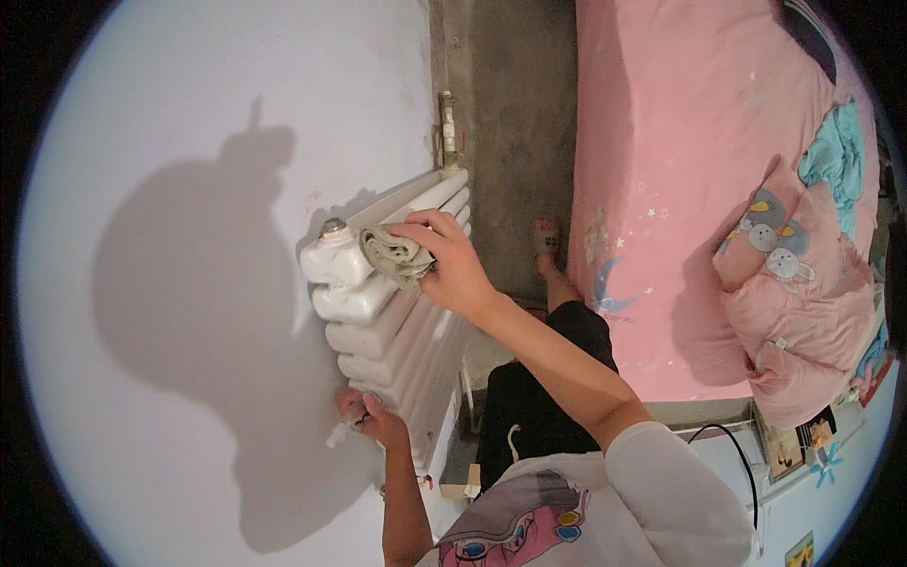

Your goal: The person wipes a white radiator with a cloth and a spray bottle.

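Observation:
A folded grey-green cloth [398,256] is held in my right hand [453,266], against the upper part of a white column radiator [382,337] beside the wall. The fingers wrap over the cloth's far side. My left hand [372,417] is lower in the view, at the radiator's near end columns. Its fingers are blurred, and a small white piece [340,434] shows beside them; whether the hand grips anything is unclear. A metal plug [332,226] caps the radiator's top corner.
A white pipe with a valve [448,131] rises beyond the radiator. On the right stands a bed with a pink sheet [666,177], a crumpled pink quilt [815,298] and a turquoise cloth [836,163]. A black cable [744,461] curves near the bed's corner.

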`<state>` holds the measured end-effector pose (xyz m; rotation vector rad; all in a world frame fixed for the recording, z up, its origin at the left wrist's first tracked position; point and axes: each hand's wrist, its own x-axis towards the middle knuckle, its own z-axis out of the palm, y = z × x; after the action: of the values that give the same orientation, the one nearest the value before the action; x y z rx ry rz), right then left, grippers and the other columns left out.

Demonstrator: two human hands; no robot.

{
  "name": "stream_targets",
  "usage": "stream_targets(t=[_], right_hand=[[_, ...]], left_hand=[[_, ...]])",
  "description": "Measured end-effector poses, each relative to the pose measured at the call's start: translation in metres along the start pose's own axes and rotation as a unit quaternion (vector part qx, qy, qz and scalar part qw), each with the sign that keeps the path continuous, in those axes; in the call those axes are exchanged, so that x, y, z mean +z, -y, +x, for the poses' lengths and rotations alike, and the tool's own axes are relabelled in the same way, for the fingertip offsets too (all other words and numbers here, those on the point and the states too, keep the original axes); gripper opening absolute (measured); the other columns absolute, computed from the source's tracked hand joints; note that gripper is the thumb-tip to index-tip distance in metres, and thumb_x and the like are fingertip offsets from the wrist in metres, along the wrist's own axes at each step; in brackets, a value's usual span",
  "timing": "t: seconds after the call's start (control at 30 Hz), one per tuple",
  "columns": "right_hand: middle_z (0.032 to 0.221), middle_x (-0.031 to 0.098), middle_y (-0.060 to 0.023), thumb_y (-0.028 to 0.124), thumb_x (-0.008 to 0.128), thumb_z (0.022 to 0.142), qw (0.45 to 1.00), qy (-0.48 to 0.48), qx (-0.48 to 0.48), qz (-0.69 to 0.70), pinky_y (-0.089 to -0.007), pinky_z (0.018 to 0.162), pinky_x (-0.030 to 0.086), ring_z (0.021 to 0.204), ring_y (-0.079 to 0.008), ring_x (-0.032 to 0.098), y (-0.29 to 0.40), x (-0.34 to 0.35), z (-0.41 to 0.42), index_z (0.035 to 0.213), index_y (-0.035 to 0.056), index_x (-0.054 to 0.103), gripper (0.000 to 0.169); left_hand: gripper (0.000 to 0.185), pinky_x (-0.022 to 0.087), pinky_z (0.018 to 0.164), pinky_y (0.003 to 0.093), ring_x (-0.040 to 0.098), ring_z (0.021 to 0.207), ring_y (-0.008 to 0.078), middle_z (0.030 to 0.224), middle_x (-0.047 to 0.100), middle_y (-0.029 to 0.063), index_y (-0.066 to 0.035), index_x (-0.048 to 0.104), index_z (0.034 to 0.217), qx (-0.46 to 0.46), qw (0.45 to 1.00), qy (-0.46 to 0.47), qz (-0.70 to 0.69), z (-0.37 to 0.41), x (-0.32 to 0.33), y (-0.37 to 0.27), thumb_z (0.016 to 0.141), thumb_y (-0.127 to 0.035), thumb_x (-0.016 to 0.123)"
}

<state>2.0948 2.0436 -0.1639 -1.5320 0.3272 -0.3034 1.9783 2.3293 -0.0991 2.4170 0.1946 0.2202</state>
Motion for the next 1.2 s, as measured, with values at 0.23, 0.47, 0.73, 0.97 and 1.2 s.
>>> stream_targets(t=[0.23, 0.47, 0.73, 0.97, 1.2], right_hand=[[0.109, 0.063, -0.0144, -0.01, 0.068, 0.072, 0.998, -0.021, 0.052, 0.031, -0.0368, 0.095, 0.048, 0.102, -0.0332, 0.062, -0.1, 0.0, 0.008, 0.118, 0.0025, 0.066, 0.048], [0.11, 0.064, -0.0196, -0.005, 0.067, 0.073, 0.992, -0.042, 0.119, 0.029, -0.041, 0.095, 0.049, 0.106, -0.0398, 0.062, -0.189, 0.006, 0.016, 0.116, 0.0023, 0.066, 0.044], [0.112, 0.066, -0.0158, -0.009, 0.064, 0.075, 0.983, -0.056, 0.172, 0.013, -0.036, 0.095, 0.05, 0.105, -0.034, 0.064, -0.19, 0.013, 0.017, 0.118, 0.0009, 0.066, 0.043], [0.109, 0.061, -0.0158, -0.009, 0.068, 0.068, 0.991, -0.035, 0.106, 0.067, -0.0391, 0.094, 0.048, 0.106, -0.0377, 0.059, -0.1, 0.011, 0.006, 0.118, 0.0027, 0.067, 0.051], [0.118, 0.058, -0.0129, -0.013, 0.067, 0.063, 0.997, -0.02, 0.05, 0.057, -0.0388, 0.097, 0.046, 0.112, -0.0336, 0.055, -0.035, 0.014, -0.011, 0.122, 0.0063, 0.066, 0.062]], left_hand=[[0.024, 0.037, 0.1, 0.0408, 0.047, 0.104, 0.0269, 0.11, 0.05, 0.0134, -0.003, 0.047, 0.1, 0.043, 0.997, -0.004, 0.068, 0.002, -0.002, 0.007, 0.099, -0.026, 0.056], [0.035, 0.038, 0.097, 0.0392, 0.046, 0.1, 0.0237, 0.105, 0.047, 0.0092, -0.004, 0.046, 0.099, 0.044, 0.996, 0.002, 0.077, 0.004, 0.004, -0.004, 0.104, -0.038, 0.048], [0.061, 0.04, 0.09, 0.0386, 0.047, 0.099, 0.0257, 0.108, 0.049, 0.013, -0.001, 0.046, 0.107, 0.054, 0.984, 0.004, 0.172, -0.004, -0.019, 0.023, 0.104, -0.062, 0.039], [0.074, 0.039, 0.081, 0.0351, 0.045, 0.089, 0.0223, 0.101, 0.047, 0.0087, -0.001, 0.05, 0.11, 0.08, 0.982, -0.076, 0.154, -0.001, -0.001, 0.013, 0.097, -0.073, 0.044], [0.075, 0.038, 0.079, 0.0341, 0.043, 0.086, 0.0193, 0.095, 0.044, 0.0054, -0.001, 0.052, 0.105, 0.035, 0.988, -0.044, 0.145, -0.004, -0.008, 0.02, 0.094, -0.075, 0.048]])
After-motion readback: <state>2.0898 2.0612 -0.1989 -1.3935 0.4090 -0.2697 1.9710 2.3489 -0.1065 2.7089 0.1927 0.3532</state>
